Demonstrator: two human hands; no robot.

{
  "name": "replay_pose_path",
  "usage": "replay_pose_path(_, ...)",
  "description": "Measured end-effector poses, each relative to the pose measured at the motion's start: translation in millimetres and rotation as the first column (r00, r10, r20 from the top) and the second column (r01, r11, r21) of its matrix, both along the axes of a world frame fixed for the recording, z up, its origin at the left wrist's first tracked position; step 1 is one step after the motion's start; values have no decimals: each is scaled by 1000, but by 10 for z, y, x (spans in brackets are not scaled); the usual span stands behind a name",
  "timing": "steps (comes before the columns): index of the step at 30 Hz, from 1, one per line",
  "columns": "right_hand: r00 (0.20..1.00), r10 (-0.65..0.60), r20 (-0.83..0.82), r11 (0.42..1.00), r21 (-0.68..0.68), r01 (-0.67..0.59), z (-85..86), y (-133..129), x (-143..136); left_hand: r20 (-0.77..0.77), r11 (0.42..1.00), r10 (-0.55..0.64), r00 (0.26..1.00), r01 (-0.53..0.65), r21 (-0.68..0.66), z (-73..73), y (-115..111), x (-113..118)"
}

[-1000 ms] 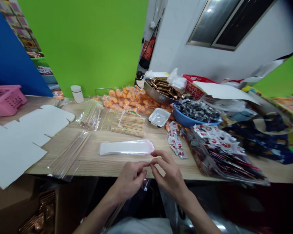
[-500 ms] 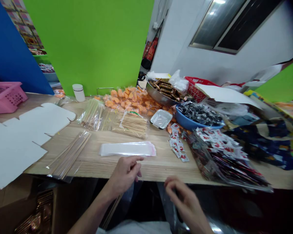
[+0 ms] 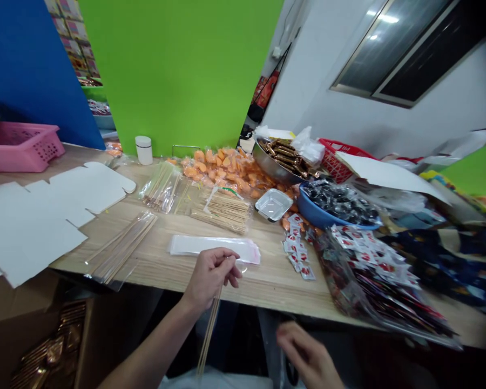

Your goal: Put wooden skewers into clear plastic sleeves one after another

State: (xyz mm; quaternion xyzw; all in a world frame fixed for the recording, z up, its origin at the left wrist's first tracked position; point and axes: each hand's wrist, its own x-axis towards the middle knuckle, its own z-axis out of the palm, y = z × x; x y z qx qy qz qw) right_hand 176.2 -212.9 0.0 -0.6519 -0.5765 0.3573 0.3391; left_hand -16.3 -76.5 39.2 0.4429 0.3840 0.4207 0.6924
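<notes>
Vs. 1.0 s ago: right hand (image 3: 308,354) has parted from left hand (image 3: 210,275), dropped below the front edge of the desk (image 3: 275,289); blurred. Left hand farther over desk, now overlapping clear bags (image 3: 192,245) in view. Longer stretch of thin sticks (image 3: 209,336) exposed beneath it. Desk edge slopes more steeply rightward.

Right grip (image 3: 305,348) blurred, arm cut off by bottom edge; whether curled fingers hold anything, cannot tell. Upper ends of thin sticks (image 3: 209,332) hidden in left grip (image 3: 214,274). Clear sleeves (image 3: 190,246) just beyond left grip partly covered by its fingers. Far left of left grip, pink basket (image 3: 36,148) and white cardboard (image 3: 32,221) cut off by picture edge. Far right of right grip, dark cloth bag (image 3: 449,270) blurred. Beyond right grip, print on sachets (image 3: 297,251) too small to read.
</notes>
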Motion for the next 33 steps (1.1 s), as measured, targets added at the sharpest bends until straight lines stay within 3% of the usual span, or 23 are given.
replay_pose_path(3,946,-143,-290,982,79,173,174,441,-241,41,1000,3,999,-2,-14,34,-73,64)
replay_pose_path(6,846,-93,-524,976,119,181,324,801,-566,46,1000,7,999,-6,-19,78,-122,59)
replay_pose_path(9,820,-46,-570,980,133,148,389,958,-752,28,999,43,999,-42,-26,104,-122,-15)
replay_pose_path(17,770,-57,-635,973,139,186,343,934,-701,113,995,-79,990,85,-43,55,-47,-160)
replay_pose_path(27,770,41,-636,965,225,135,283,934,-632,135,993,-95,986,104,-58,33,-41,-190)
replay_pose_path(33,722,23,-691,981,155,117,301,933,-648,145,992,-126,981,128,-9,55,-38,-211)
